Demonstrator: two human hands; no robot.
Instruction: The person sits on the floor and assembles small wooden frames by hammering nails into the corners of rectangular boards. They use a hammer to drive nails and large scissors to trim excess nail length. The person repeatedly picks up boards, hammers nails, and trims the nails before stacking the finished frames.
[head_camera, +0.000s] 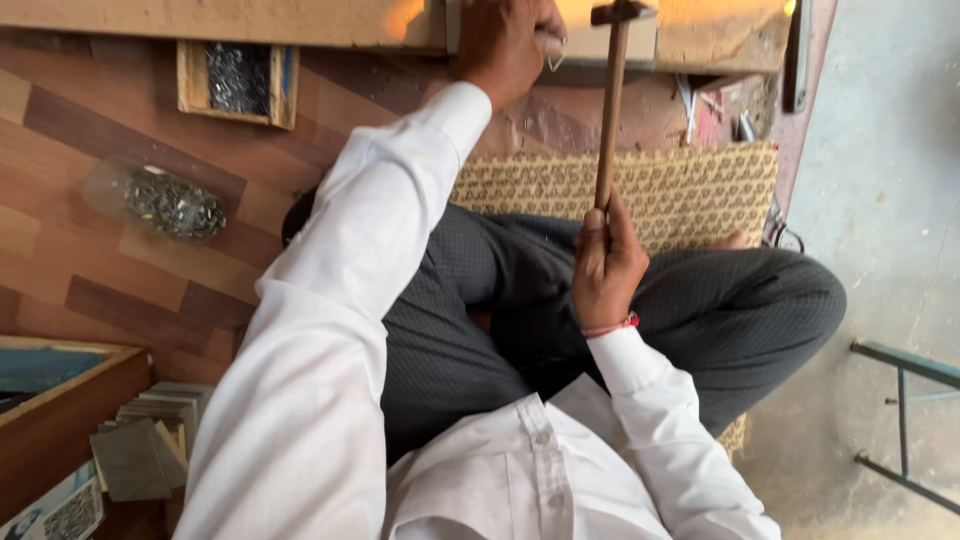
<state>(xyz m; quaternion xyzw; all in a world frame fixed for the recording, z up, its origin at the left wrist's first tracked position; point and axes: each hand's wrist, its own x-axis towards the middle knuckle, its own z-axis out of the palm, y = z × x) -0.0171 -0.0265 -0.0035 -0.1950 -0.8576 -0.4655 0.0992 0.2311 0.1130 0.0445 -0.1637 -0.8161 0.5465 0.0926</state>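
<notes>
A: What colours at the top of the frame?
B: A pale wood board (250, 20), and a hammer (610, 100) with a brown handle and dark head.
A: And the centre?
B: A white shirt (330, 330), dark grey finely checked trousers (720, 310), and a tan mat (690, 190) with a small repeating print. A red wristband (612, 327).
A: The floor (90, 270)?
B: Brown plank pattern, left side.

Single head-worn view, looking steeply down from close range over white-sleeved arms onto crossed legs (640, 300), patterned mat (690, 195) and wood-pattern floor (110, 260); wooden board (230, 20) at top edge.
</notes>
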